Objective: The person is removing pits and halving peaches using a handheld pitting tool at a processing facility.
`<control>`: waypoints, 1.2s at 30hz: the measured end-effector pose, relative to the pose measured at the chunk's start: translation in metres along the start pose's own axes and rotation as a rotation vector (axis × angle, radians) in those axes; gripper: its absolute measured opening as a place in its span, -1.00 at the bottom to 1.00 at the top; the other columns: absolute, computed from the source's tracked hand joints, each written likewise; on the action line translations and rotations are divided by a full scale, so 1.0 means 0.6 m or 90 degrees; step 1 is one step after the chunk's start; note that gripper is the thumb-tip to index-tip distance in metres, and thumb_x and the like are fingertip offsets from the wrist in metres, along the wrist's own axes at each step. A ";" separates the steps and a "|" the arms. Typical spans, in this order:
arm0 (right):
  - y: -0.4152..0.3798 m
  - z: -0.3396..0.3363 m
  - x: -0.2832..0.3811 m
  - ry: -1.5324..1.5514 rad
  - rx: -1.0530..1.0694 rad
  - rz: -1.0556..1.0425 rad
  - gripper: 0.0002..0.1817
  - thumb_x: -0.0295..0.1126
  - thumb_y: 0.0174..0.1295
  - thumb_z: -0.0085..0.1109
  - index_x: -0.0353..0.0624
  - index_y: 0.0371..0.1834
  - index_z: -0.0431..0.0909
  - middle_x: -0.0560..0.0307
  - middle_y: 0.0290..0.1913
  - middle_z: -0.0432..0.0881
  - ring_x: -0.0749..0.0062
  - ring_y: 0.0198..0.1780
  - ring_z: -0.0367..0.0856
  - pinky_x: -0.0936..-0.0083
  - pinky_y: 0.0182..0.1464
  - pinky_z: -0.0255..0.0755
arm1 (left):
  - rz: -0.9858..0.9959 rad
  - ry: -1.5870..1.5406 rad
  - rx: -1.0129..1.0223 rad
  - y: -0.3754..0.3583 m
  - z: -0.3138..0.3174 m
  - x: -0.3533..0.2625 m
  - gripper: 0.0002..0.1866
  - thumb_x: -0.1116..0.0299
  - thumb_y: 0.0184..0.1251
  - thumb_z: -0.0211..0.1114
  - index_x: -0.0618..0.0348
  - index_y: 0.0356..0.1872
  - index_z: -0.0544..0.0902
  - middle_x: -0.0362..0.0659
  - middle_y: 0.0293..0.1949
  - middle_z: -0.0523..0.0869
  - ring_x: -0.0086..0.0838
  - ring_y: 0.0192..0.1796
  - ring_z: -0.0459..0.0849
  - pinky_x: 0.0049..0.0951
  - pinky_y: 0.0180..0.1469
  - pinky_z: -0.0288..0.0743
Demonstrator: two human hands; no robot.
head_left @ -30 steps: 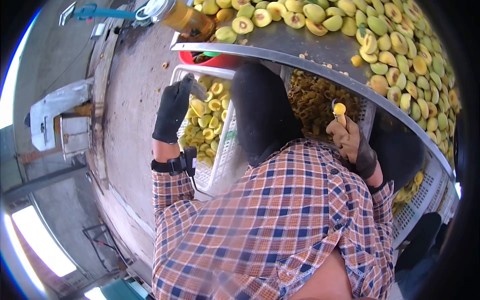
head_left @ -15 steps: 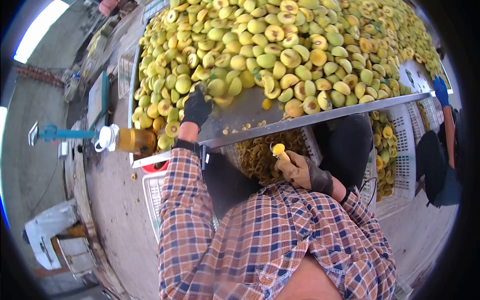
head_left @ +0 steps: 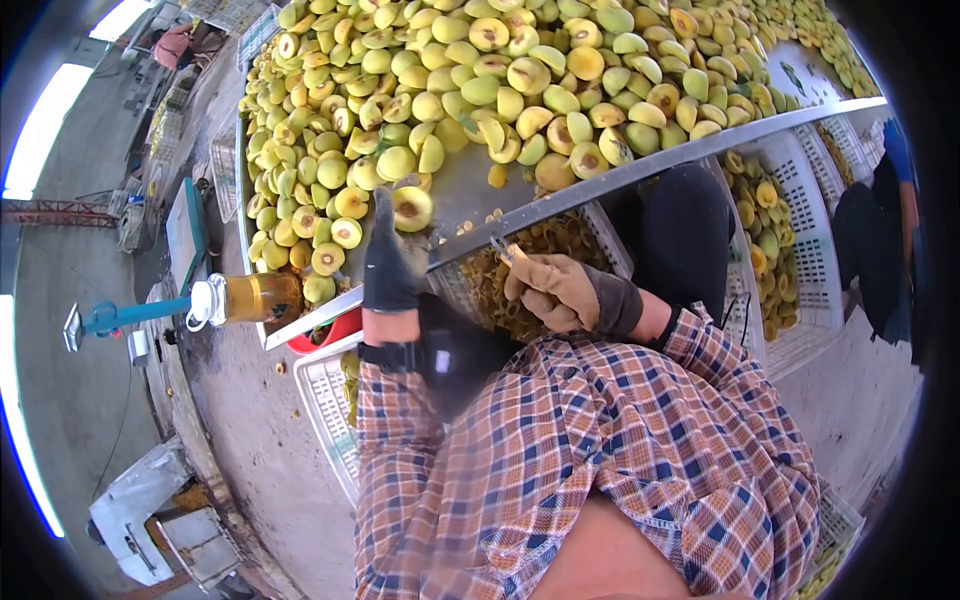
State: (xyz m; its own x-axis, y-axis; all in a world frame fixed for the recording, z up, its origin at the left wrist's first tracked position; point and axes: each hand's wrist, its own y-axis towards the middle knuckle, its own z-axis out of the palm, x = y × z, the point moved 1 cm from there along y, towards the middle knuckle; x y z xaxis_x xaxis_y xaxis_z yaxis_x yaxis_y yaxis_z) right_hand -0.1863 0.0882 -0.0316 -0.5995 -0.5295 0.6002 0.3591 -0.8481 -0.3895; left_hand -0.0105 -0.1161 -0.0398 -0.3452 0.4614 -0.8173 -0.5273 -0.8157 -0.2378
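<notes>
In the head view, my left hand [head_left: 393, 262], in a dark glove, is closed on a peach half [head_left: 412, 209] near the table's front edge. Its cut face with a brown hollow is turned up. My right hand [head_left: 562, 290] wears a tan and brown work glove and grips a small pitting tool [head_left: 508, 250] with a light handle and a narrow metal tip. The two hands are apart. A large heap of halved yellow-green peaches [head_left: 480, 90] covers much of the metal table [head_left: 470, 180] in front of me.
Below the table edge a crate holds ring-like scraps [head_left: 540, 240]. White crates [head_left: 800, 240] with peach halves stand at right, beside a co-worker's dark-clothed leg [head_left: 860, 250]. A jar of amber liquid [head_left: 262, 298] hangs at the left corner, above a red tub [head_left: 335, 330].
My left hand has drawn back from the heap toward me, now with a peach half in it. My right hand has moved slightly up and left. The whole view has shifted.
</notes>
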 end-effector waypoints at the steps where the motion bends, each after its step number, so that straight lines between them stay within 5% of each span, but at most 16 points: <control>1: -0.001 0.005 0.004 -0.008 0.016 -0.038 -0.52 0.05 0.51 -0.08 -0.24 -0.13 0.43 0.38 -0.64 0.20 0.74 -0.77 0.06 0.68 -0.75 -0.07 | -0.022 -0.105 0.018 -0.010 0.015 0.012 -0.49 0.04 0.53 0.11 0.23 0.27 0.47 -0.04 0.12 0.63 -0.24 0.12 0.64 -0.29 0.11 0.57; 5: 0.001 0.039 0.026 -0.115 -0.049 -0.062 -0.58 0.00 0.48 -0.05 -0.19 -0.22 0.45 0.39 -0.66 0.25 0.74 -0.79 0.09 0.68 -0.77 -0.07 | -0.041 -0.109 -0.030 -0.046 0.067 0.046 -0.53 0.11 0.58 0.03 0.24 0.29 0.44 -0.05 0.17 0.61 -0.25 0.20 0.59 -0.26 0.26 0.49; 6: 0.000 0.040 0.031 -0.153 -0.030 -0.099 -0.62 -0.05 0.50 -0.06 -0.21 -0.11 0.44 0.36 -0.60 0.33 0.77 -0.76 0.13 0.73 -0.75 0.05 | 0.055 0.087 0.019 -0.055 0.072 0.053 -0.56 0.16 0.59 0.02 0.24 0.28 0.45 -0.05 0.17 0.61 -0.26 0.20 0.59 -0.26 0.28 0.48; 8: 0.005 0.042 0.032 -0.164 -0.066 -0.139 -0.64 -0.07 0.45 -0.03 -0.20 -0.22 0.44 0.36 -0.63 0.32 0.74 -0.77 0.14 0.70 -0.76 0.04 | 0.185 0.350 0.036 -0.063 0.071 0.067 -0.61 0.22 0.58 0.01 0.25 0.24 0.45 -0.06 0.16 0.62 -0.28 0.21 0.59 -0.26 0.30 0.46; 13: 0.019 0.035 0.020 -0.192 -0.113 -0.193 -0.66 -0.11 0.43 -0.02 -0.18 -0.29 0.44 0.35 -0.61 0.35 0.72 -0.71 0.21 0.66 -0.70 0.10 | 0.226 0.471 0.079 -0.088 0.068 0.071 -0.68 0.26 0.56 0.04 0.27 0.14 0.49 -0.02 0.06 0.65 -0.29 0.14 0.62 -0.26 0.24 0.50; 18: 0.024 0.032 0.017 -0.233 -0.018 -0.247 -0.69 -0.14 0.44 -0.03 -0.17 -0.27 0.47 0.36 -0.55 0.41 0.74 -0.57 0.28 0.65 -0.54 0.18 | 0.242 0.684 0.080 -0.121 0.149 0.020 -0.77 0.37 0.51 0.10 0.24 0.07 0.50 -0.04 -0.09 0.68 -0.29 -0.03 0.68 -0.28 0.09 0.59; 24: 0.015 0.046 0.015 -0.176 0.004 -0.154 -0.69 -0.13 0.44 -0.04 -0.12 -0.32 0.49 0.38 -0.58 0.39 0.73 -0.59 0.28 0.66 -0.57 0.13 | -0.058 -0.114 0.063 -0.102 0.126 0.053 -0.71 0.15 0.57 0.04 0.18 -0.06 0.53 -0.09 -0.13 0.66 -0.29 -0.09 0.66 -0.30 0.02 0.58; 26: 0.016 0.046 0.010 -0.157 0.004 -0.138 -0.68 -0.11 0.45 -0.03 -0.12 -0.34 0.49 0.39 -0.61 0.37 0.72 -0.64 0.26 0.66 -0.61 0.09 | 0.073 0.174 0.025 -0.120 0.174 0.027 -0.61 0.02 0.58 -0.03 0.15 -0.22 0.55 -0.09 -0.26 0.64 -0.35 -0.19 0.63 -0.36 -0.07 0.52; 28: 0.018 0.038 -0.001 -0.133 0.009 -0.084 -0.66 -0.09 0.46 -0.02 -0.11 -0.35 0.48 0.39 -0.64 0.34 0.72 -0.68 0.23 0.66 -0.66 0.05 | 0.055 0.132 0.088 -0.118 0.174 0.024 -0.54 -0.04 0.58 -0.06 0.11 -0.37 0.54 -0.09 -0.36 0.62 -0.38 -0.26 0.61 -0.38 -0.14 0.49; 30: 0.005 0.035 -0.003 -0.029 0.115 -0.021 -0.71 -0.11 0.47 0.00 -0.09 -0.25 0.49 0.37 -0.63 0.34 0.72 -0.72 0.22 0.68 -0.73 0.05 | -0.108 -0.240 0.249 -0.098 0.154 0.034 -0.52 -0.02 0.59 -0.06 0.07 -0.50 0.49 -0.10 -0.43 0.59 -0.36 -0.30 0.60 -0.36 -0.19 0.49; 33: -0.003 0.044 -0.002 0.056 0.146 0.059 -0.65 -0.04 0.49 -0.01 -0.09 -0.27 0.48 0.36 -0.68 0.25 0.70 -0.78 0.13 0.68 -0.80 -0.01 | -0.080 -0.039 0.227 -0.097 0.152 0.027 -0.47 -0.08 0.57 -0.07 0.04 -0.59 0.40 -0.10 -0.47 0.58 -0.37 -0.37 0.57 -0.38 -0.28 0.46; 36: -0.002 0.038 -0.014 0.171 0.209 0.093 -0.56 0.06 0.51 -0.11 -0.08 -0.31 0.46 0.42 -0.73 0.16 0.72 -0.82 0.03 0.68 -0.80 -0.10 | 0.047 0.442 0.151 -0.097 0.177 0.008 -0.42 -0.14 0.54 -0.07 0.04 -0.62 0.38 -0.09 -0.51 0.57 -0.36 -0.41 0.56 -0.40 -0.33 0.46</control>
State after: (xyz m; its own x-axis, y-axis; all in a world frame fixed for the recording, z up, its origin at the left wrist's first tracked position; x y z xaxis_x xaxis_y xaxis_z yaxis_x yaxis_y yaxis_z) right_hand -0.1655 0.0932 -0.0205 -0.6739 -0.6579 0.3362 0.6364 -0.7481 -0.1882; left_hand -0.0640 -0.0290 0.0258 0.1430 0.0170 -0.9896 -0.7022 -0.7028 -0.1136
